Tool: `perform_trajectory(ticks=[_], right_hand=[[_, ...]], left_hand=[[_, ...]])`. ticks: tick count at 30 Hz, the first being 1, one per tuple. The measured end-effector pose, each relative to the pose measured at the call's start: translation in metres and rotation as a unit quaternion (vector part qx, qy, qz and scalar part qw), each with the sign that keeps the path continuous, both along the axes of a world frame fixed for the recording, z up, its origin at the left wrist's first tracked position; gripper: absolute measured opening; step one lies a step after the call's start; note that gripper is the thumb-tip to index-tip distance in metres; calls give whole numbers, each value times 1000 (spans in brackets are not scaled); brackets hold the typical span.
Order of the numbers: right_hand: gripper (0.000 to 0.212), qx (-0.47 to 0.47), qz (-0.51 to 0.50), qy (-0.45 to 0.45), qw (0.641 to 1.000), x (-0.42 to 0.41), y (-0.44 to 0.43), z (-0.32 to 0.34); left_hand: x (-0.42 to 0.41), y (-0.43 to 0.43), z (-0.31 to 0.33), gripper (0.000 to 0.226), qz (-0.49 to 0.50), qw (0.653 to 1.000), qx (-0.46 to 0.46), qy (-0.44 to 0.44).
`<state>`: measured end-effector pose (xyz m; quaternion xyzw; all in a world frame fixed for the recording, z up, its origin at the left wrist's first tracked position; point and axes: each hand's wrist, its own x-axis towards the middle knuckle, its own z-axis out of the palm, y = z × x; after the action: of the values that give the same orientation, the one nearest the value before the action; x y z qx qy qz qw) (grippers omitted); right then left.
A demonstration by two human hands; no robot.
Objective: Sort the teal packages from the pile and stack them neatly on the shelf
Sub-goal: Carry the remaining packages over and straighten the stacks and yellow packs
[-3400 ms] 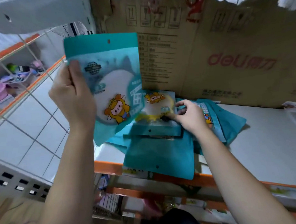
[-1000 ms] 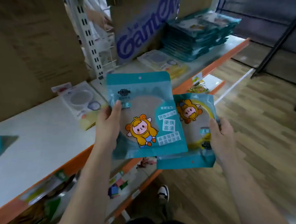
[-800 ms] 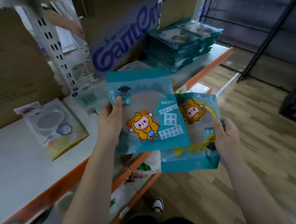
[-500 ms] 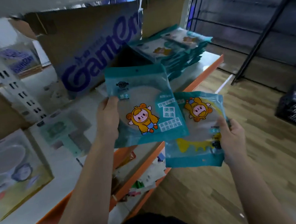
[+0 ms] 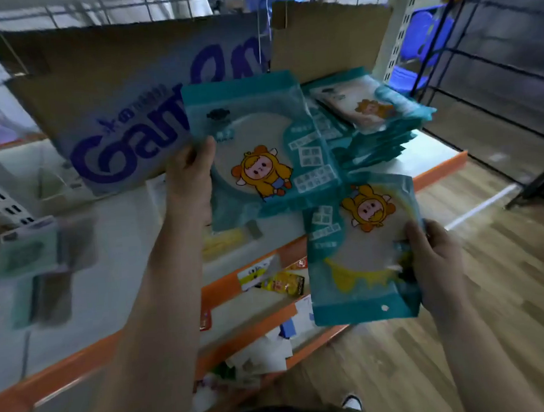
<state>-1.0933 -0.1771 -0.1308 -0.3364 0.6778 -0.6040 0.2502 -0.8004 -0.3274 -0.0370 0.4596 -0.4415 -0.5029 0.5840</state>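
One teal pack [image 5: 261, 149] is in the air, pinched by the left hand [image 5: 189, 179]. The right hand [image 5: 436, 259] grips a second teal pack [image 5: 363, 254] lower down. A big teal stack [image 5: 374, 129] sits on the shelf [image 5: 437, 167] behind. I think these two must go on top.

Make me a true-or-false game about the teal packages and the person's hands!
1. The left hand grips a teal package. True.
2. The right hand is empty. False: it holds a second teal package.
3. The stack of teal packages lies on the floor. False: it lies on the shelf.
4. A cardboard box with blue lettering stands on the shelf. True.
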Motion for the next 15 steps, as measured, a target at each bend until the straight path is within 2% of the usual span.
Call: perform_trajectory(ticks=[6, 8, 11, 13, 15], right_hand=[[23, 0, 119, -25, 993, -69, -38, 12], [25, -1, 153, -44, 987, -82, -49, 13], [25, 9, 188, -44, 981, -96, -62, 10], [25, 17, 211, -29, 977, -103, -68, 7], [24, 25, 231, -26, 972, -106, -73, 5]], left_hand=[[-50, -46, 25, 19, 87, 995, 22, -31], [-62, -64, 29, 18, 98, 993, 21, -66], [-71, -87, 28, 17, 111, 979, 26, -167], [-73, -95, 25, 32, 137, 951, 32, -274], [-74, -97, 24, 38, 157, 927, 42, -339]])
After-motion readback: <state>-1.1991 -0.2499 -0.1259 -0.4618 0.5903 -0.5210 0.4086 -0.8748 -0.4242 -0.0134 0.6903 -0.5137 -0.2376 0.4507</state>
